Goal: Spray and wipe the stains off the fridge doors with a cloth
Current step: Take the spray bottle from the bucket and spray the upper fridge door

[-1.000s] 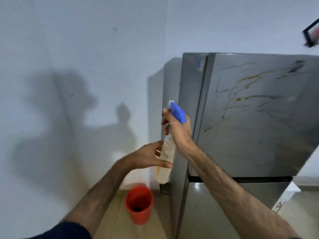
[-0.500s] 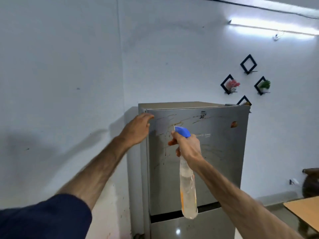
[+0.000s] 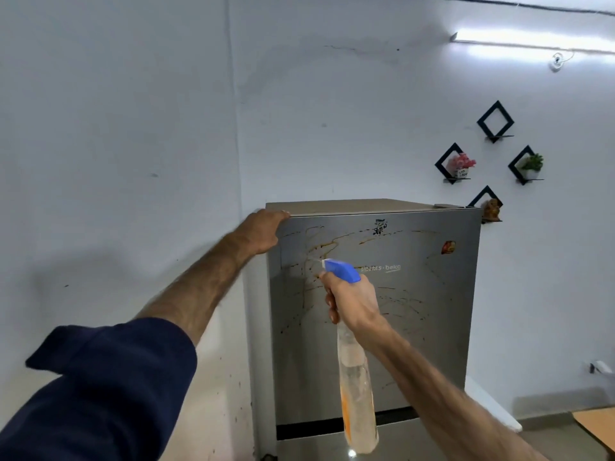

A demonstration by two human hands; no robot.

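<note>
A grey fridge stands in the room's corner; its upper door (image 3: pixel 416 327) carries brown streaks and splatter stains (image 3: pixel 319 247) across the top half. My right hand (image 3: pixel 352 301) grips a clear spray bottle (image 3: pixel 357 394) with a blue nozzle head (image 3: pixel 342 270) pointed left at the stained door. My left hand (image 3: pixel 263 229) rests on the fridge's top left corner, fingers over the edge. No cloth is in view.
White walls close in on the left and behind. Black diamond wall shelves (image 3: pixel 454 164) with small plants hang to the right. A wooden table corner (image 3: pixel 599 424) shows at bottom right. The lower fridge door (image 3: pixel 316 449) begins below a dark gap.
The view rose from the floor and red bucket to the fridge top. My left hand left the bottle and went to the fridge's top corner. The bottle now faces the door.
</note>
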